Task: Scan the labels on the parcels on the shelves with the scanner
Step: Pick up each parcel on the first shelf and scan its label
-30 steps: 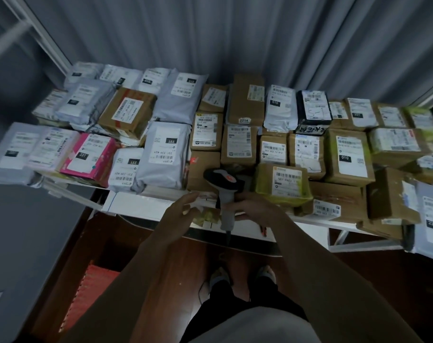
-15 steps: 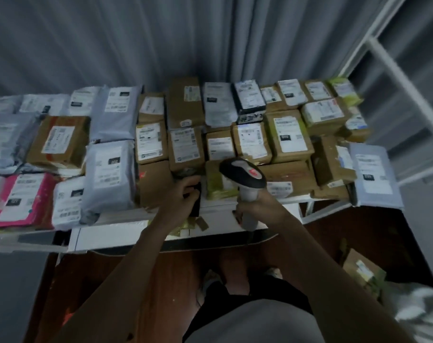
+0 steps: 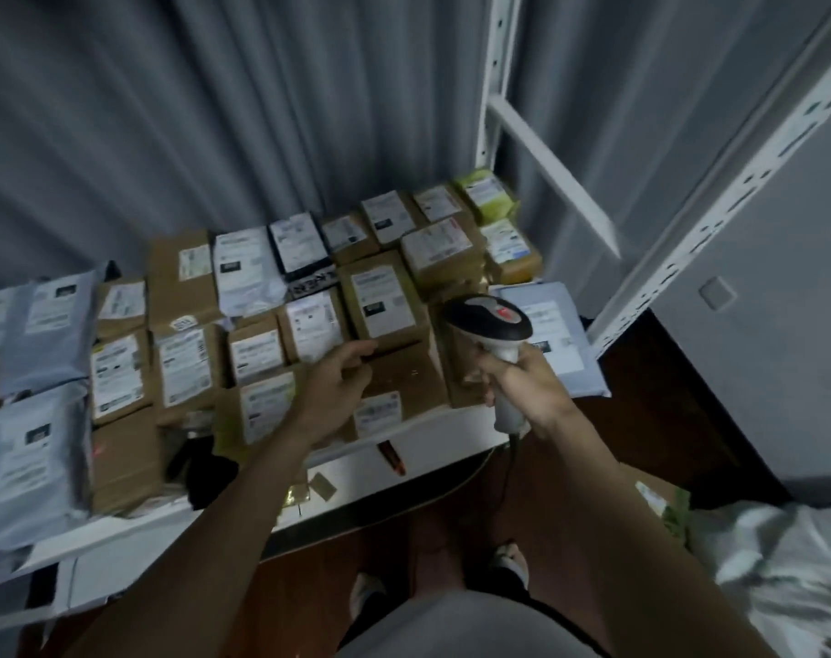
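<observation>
Right hand: the right hand (image 3: 522, 382) grips the handle of the scanner (image 3: 491, 337), fingers wrapped round the grip.
Scanner: one, held above the right end of the shelf; its long axis runs from the handle near the person up to the black-and-white head, which tilts forward and to the left over the parcels; a dark cable (image 3: 508, 472) hangs from the handle's base.
Left hand: the left hand (image 3: 340, 389) reaches over the front row, fingers loosely curled, fingertips at the lower edge of a brown box (image 3: 385, 301); whether it actually grasps the box I cannot tell.
Parcels: brown cardboard boxes and grey poly mailers lie packed side by side, white labels up; blur prevents an exact count.
Shelf: one white shelf (image 3: 427, 448) carries them, its front edge bare, with a small red object (image 3: 393, 455) lying there.
Frame: two white perforated uprights (image 3: 491, 78) rise at the right.
Backdrop: a grey curtain (image 3: 214, 111) hangs behind.
</observation>
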